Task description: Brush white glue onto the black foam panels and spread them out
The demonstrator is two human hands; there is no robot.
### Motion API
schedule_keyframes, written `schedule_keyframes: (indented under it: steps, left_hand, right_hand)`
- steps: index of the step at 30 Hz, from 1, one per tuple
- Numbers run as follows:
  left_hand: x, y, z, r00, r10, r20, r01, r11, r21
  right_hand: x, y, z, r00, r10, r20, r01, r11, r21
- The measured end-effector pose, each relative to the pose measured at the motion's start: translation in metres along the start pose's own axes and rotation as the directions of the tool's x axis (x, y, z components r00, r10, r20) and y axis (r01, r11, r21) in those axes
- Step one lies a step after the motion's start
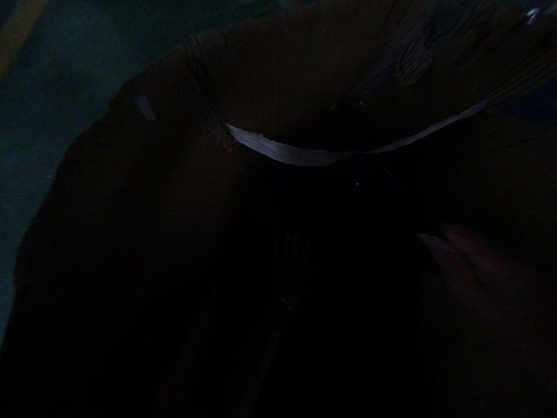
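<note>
The picture is very dark. My left hand (292, 267) shows faintly inside a black hollow at the middle, back up, with its fingers stretched out and slightly apart. A thin light band (286, 303) crosses its wrist. What lies under that palm is lost in the dark. My right hand (476, 264) is at the right, pointing left; its fingers are mostly hidden, and I cannot make out whether it holds anything. Around both hands spreads a large brown sheet-like thing (261, 64) with uneven edges and creases. A pale strip (287, 154) curves along the hollow's far side.
A green floor (65, 98) lies beyond the brown thing at the left and top. A yellow stripe (17, 29) marks its upper left corner. A small pale patch (145, 108) is on the brown surface. A dark blue item (533, 107) shows at the right edge.
</note>
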State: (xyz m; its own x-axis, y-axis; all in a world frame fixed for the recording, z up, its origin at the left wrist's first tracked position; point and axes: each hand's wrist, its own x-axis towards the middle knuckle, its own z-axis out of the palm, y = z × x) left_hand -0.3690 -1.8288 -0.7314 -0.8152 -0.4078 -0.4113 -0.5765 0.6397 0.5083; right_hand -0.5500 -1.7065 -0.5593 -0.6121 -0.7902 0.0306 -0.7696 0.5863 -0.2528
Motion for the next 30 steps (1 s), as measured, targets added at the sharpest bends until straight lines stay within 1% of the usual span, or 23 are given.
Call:
schedule_keyframes:
  steps: [3,6,9,13,16,18,21,23,25,26,28,30]
  left_hand:
    - [-0.009,-0.002,0.003,1.000,-0.005,-0.024,0.004,0.999,-0.035]
    - [-0.012,-0.005,0.004,0.998,-0.015,-0.057,0.011,0.997,-0.074]
    - [-0.009,-0.007,0.000,0.995,-0.022,-0.095,0.010,0.993,-0.119]
    - [-0.002,-0.005,-0.008,0.989,-0.008,-0.146,-0.020,0.981,-0.194]
    - [0.004,0.001,-0.014,0.979,0.010,-0.204,-0.070,0.955,-0.288]
    - [0.010,0.007,-0.018,0.974,0.007,-0.225,-0.081,0.943,-0.323]
    - [0.019,0.018,-0.029,0.975,-0.026,-0.220,-0.049,0.943,-0.331]
    - [0.017,0.025,-0.039,0.974,-0.068,-0.215,-0.002,0.951,-0.309]
    - [0.002,0.030,-0.046,0.971,-0.107,-0.212,0.045,0.959,-0.280]
    - [-0.012,0.032,-0.048,0.969,-0.122,-0.215,0.063,0.963,-0.262]
    - [-0.049,0.035,-0.050,0.964,-0.132,-0.229,0.084,0.974,-0.209]
    - [-0.095,0.038,-0.051,0.958,-0.109,-0.264,0.081,0.990,-0.116]
  right_hand:
    - [0.000,-0.002,0.004,0.999,-0.031,-0.035,0.033,0.998,0.054]
    - [0.000,-0.003,0.010,0.999,-0.033,-0.041,0.036,0.996,0.080]
    - [0.002,-0.004,0.010,0.999,-0.039,-0.028,0.040,0.998,0.052]
    - [0.005,-0.008,0.004,1.000,-0.019,-0.008,0.019,0.998,0.067]
    - [0.005,-0.011,0.001,0.999,0.029,0.024,-0.031,0.996,0.081]
    - [0.005,-0.011,0.002,0.998,0.049,0.027,-0.051,0.995,0.082]
    - [0.004,-0.011,0.005,0.998,0.051,0.031,-0.054,0.995,0.078]
    - [0.004,-0.013,0.005,0.997,0.061,0.045,-0.065,0.994,0.084]
    - [0.005,-0.020,0.004,0.994,0.091,0.062,-0.096,0.991,0.096]
    - [0.006,-0.026,0.004,0.992,0.105,0.067,-0.112,0.988,0.105]
    - [0.006,-0.042,0.005,0.990,0.121,0.076,-0.130,0.983,0.128]
    - [0.002,-0.063,0.009,0.985,0.134,0.108,-0.149,0.977,0.154]
